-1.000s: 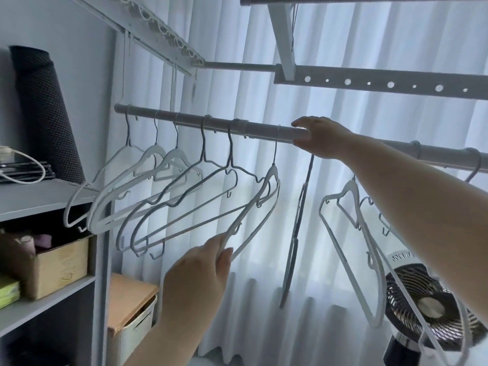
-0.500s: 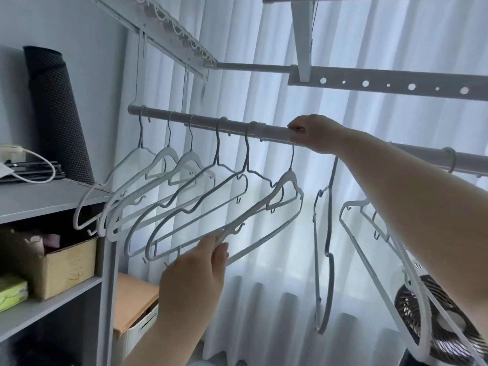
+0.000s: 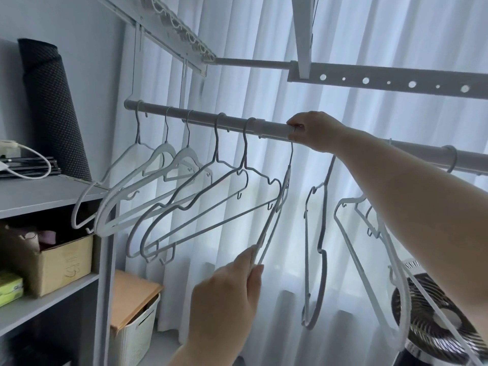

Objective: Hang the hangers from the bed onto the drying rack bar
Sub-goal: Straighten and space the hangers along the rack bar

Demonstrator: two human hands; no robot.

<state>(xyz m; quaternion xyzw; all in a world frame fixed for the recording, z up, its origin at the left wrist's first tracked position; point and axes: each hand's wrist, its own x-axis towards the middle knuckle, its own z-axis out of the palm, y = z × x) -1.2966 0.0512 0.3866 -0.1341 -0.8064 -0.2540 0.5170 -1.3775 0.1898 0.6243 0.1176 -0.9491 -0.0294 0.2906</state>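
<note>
Curtains (image 3: 369, 35) behind. Right hand (image 3: 314, 130) fingers curl round hanger (image 3: 274, 215) hook at rack bar (image 3: 200, 118); left hand (image 3: 227, 294) pinches its lower end. Seat hook fully before letting go.

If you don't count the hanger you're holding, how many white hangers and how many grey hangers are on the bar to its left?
White hangers: 3
Grey hangers: 2
Total: 5
</note>
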